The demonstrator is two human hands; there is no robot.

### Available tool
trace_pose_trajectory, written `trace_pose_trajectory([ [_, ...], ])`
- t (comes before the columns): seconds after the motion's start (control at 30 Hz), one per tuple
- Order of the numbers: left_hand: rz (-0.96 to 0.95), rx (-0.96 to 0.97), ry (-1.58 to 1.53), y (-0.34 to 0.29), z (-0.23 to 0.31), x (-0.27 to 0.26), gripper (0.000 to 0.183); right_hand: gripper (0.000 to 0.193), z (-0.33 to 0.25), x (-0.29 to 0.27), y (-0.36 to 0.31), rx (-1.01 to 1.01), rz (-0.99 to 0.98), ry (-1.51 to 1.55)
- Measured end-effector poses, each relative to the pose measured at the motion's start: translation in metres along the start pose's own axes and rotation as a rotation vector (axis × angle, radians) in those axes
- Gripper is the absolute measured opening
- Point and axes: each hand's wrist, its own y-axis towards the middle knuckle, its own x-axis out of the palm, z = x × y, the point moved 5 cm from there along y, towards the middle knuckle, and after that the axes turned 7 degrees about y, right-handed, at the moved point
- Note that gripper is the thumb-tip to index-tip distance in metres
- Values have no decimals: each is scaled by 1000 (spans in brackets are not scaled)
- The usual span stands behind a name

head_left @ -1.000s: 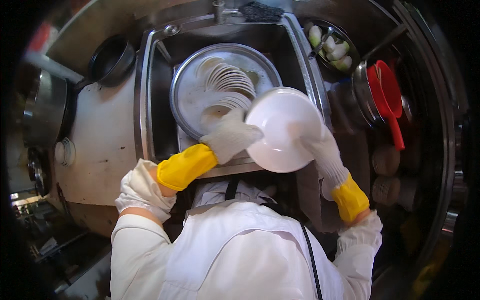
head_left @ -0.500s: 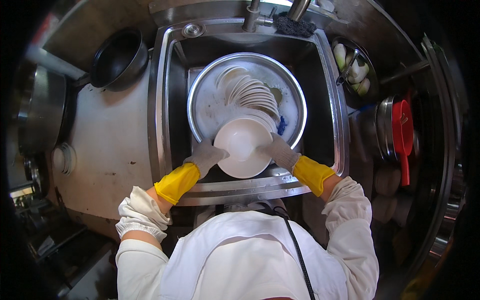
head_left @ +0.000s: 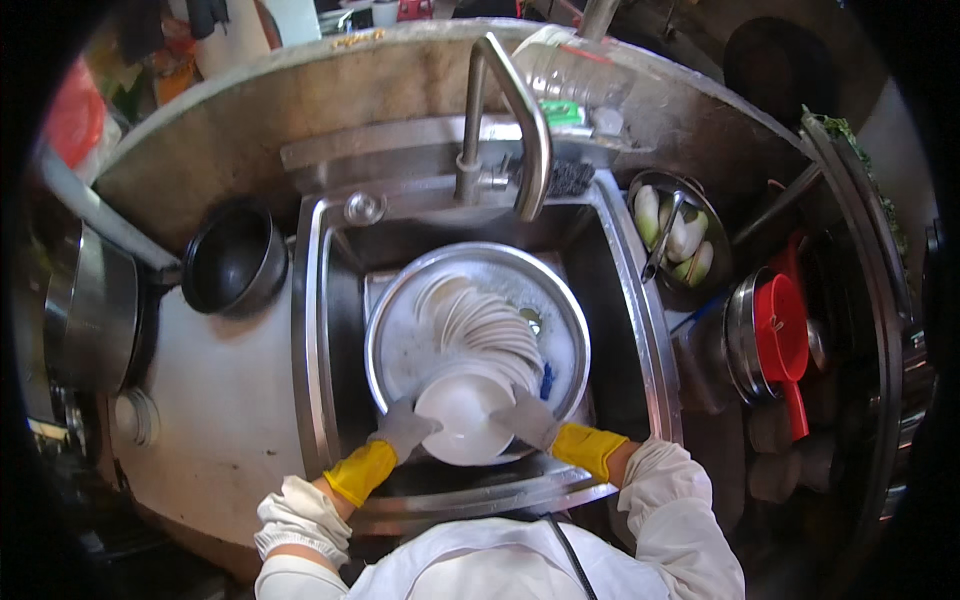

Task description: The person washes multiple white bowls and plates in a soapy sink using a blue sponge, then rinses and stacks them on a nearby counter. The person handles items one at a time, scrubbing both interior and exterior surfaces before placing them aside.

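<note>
A white bowl [head_left: 465,420] is held by its two sides at the near rim of a round metal basin [head_left: 375,340]. My left hand [head_left: 402,428], in a grey glove with a yellow cuff, grips the left side with the thumb inside. On the opposite side my right hand [head_left: 532,420], gloved alike, is closed on the rim. Behind the bowl, a fanned row of white plates [head_left: 490,325] leans in sudsy water. Something blue [head_left: 547,380] lies by the plates, too small to name. The fingers under the bowl are hidden.
The basin stands in a steel sink [head_left: 625,320] with a tall faucet [head_left: 535,150]. A dark pot [head_left: 235,260] and stacked small dishes [head_left: 135,415] are on the left counter. At right are a bowl of pale vegetables [head_left: 690,235], metal pans and a red ladle-like scoop [head_left: 780,330].
The view has tilted up, showing more of the faucet and the wall behind the sink. Both hands still hold the white bowl, which looks much the same in place over the basin's near rim.
</note>
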Motion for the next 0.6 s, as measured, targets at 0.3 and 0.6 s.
trace_pose_trajectory([
  [0.3,93,38,225,13,9,-14,66,84,-11,13,-2,-53,54,96],
  [0.6,88,87,409,31,25,-36,74,79,-19,34,19,43,39,37],
])
